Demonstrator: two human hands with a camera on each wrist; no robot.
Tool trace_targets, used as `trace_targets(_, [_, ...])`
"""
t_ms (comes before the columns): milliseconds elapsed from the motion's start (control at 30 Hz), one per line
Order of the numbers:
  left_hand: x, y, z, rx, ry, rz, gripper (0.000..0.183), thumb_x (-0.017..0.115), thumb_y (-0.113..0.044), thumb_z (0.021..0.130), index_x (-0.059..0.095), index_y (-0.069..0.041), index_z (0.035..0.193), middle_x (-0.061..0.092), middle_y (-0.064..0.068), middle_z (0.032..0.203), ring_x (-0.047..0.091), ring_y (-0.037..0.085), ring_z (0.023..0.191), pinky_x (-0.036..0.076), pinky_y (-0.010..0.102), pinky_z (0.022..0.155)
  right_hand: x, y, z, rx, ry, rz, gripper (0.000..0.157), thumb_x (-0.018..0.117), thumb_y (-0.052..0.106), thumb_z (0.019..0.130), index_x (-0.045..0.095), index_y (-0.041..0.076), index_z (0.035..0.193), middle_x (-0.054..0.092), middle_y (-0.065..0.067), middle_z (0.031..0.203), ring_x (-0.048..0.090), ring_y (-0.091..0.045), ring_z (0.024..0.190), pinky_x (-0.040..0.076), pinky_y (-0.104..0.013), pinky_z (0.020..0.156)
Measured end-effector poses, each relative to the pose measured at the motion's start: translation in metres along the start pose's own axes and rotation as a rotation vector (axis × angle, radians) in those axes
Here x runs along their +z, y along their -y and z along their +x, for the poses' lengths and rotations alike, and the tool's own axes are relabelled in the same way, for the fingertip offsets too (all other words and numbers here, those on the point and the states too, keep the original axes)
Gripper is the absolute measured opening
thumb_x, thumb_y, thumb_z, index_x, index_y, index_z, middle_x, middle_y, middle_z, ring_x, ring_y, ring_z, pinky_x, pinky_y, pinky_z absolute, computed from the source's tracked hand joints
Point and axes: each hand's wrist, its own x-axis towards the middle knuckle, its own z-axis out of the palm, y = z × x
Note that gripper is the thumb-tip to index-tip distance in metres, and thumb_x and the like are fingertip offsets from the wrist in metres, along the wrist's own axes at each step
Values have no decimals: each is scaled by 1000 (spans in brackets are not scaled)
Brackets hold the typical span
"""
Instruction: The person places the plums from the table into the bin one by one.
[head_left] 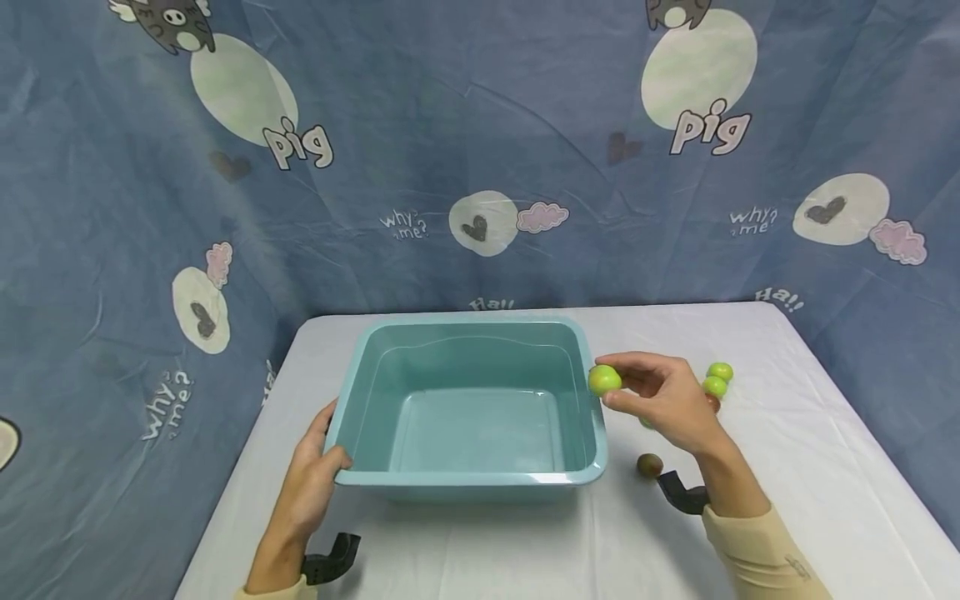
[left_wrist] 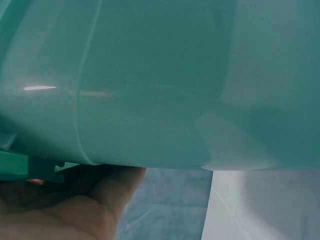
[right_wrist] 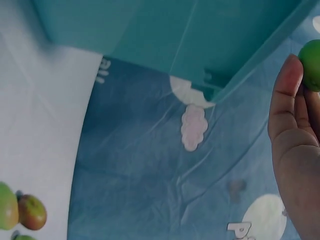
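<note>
A light teal plastic basin (head_left: 465, 479) stands in the middle of the head view, tilted so its inside faces me. My left hand (head_left: 309, 471) grips its left rim near the front corner, thumb over the edge. The basin's smooth wall (left_wrist: 150, 90) fills most of the left wrist view. Beside the right rim, my right hand (head_left: 667, 400) pinches a small round green fruit (head_left: 604, 380) between thumb and fingertips. That fruit (right_wrist: 311, 65) is cut off at the right edge of the right wrist view.
To the right, two green fruits (head_left: 717, 379) lie close to a reddish one (head_left: 713, 403), partly hidden by my right hand. A brownish fruit (head_left: 649, 466) sits nearer me. Behind the white-covered table (head_left: 480, 550) hangs a blue printed cloth (head_left: 420, 125).
</note>
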Motion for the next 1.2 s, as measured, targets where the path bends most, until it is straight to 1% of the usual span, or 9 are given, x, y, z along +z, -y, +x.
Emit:
trace_targets(200, [3,-1,-2,-20,5,-5,85,37,13,76,20,6,158,27,24,158,34,43,135,37,56,95,10,3,7,-6,0,-17,41,79,-6,82,69,-6,121,72,-14,113,70,-21,100,55,-30,85])
trace_targets(433, [5,-2,-3,-26,-19,-17,84,36,13,76,21,5,158,26,24,159,32,45,138,35,64,97,20,5,15,-15,20,-117,41,83,1,82,70,-3,121,72,-10,114,68,-21,100,52,-27,91])
trace_targets(600, [6,-1,-3,-31,-28,-27,84,37,13,76,21,4,158,26,24,159,32,44,139,33,64,100,26,5,18,-45,29,-144,40,84,2,81,72,0,119,72,-7,111,67,-22,97,51,-26,91])
trace_targets(667, [6,-1,-4,-31,-28,-24,84,37,12,77,21,3,158,26,23,159,32,43,139,35,59,100,27,4,18,-50,33,-140,40,84,3,81,72,2,119,72,-7,112,67,-22,97,51,-27,92])
trace_targets(800, [6,0,-4,-27,-29,-23,83,38,11,78,21,3,159,27,22,160,32,42,139,41,36,96,26,4,19,-63,33,-119,43,83,1,82,70,1,123,71,-12,117,66,-22,106,48,-27,97])
trace_targets(867, [6,1,-5,-25,-30,-23,83,38,10,78,21,2,159,26,21,161,32,41,140,40,29,94,25,4,19,-74,24,-90,46,82,-1,82,68,0,126,69,-16,121,65,-23,112,46,-28,100])
trace_targets(933, [6,2,-5,-18,-32,-30,83,38,10,79,21,1,160,26,21,161,32,41,140,39,33,96,23,5,19,-82,5,-66,49,81,-4,81,66,0,128,68,-17,124,63,-24,116,45,-29,101])
trace_targets(1100, [7,6,-5,33,-37,-59,86,37,10,77,21,-2,161,24,18,163,27,41,142,29,62,102,17,7,18,-91,-16,-22,55,80,-9,80,64,0,131,65,-23,125,63,-27,116,48,-32,99])
trace_targets(1200, [8,7,-4,68,-31,-81,92,37,13,75,19,-8,163,18,13,166,19,40,147,22,69,105,13,8,17,-100,-15,12,59,79,-13,79,61,-2,134,62,-29,126,63,-30,115,49,-35,98])
